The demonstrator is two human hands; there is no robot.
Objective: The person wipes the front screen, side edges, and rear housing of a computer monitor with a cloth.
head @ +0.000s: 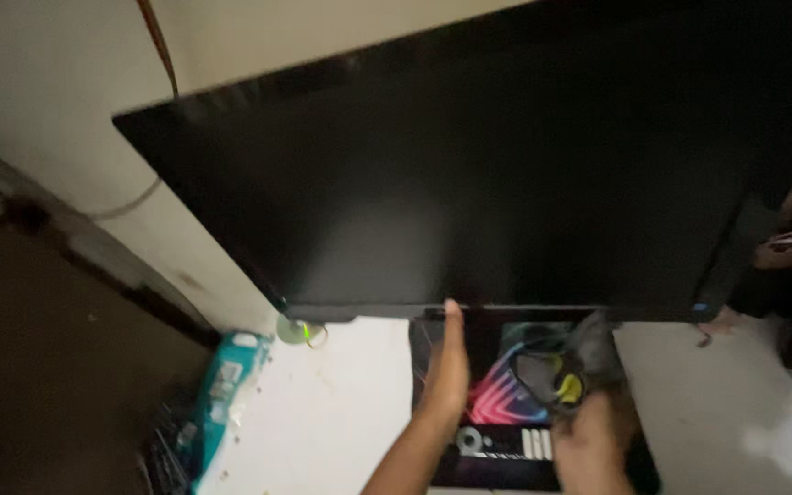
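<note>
Left hand [448, 362] flat and open, fingers extended straight up, tips touching the lower bezel of the dark flat screen [469, 183]; the screen lies directly ahead of and above it, long axis running left to right across both hands. Right hand [593, 431] is clenched around a bunched dark cloth [566, 362], just beside the left hand and below the same bottom edge, not visibly touching it; the left hand is nearer.
</note>
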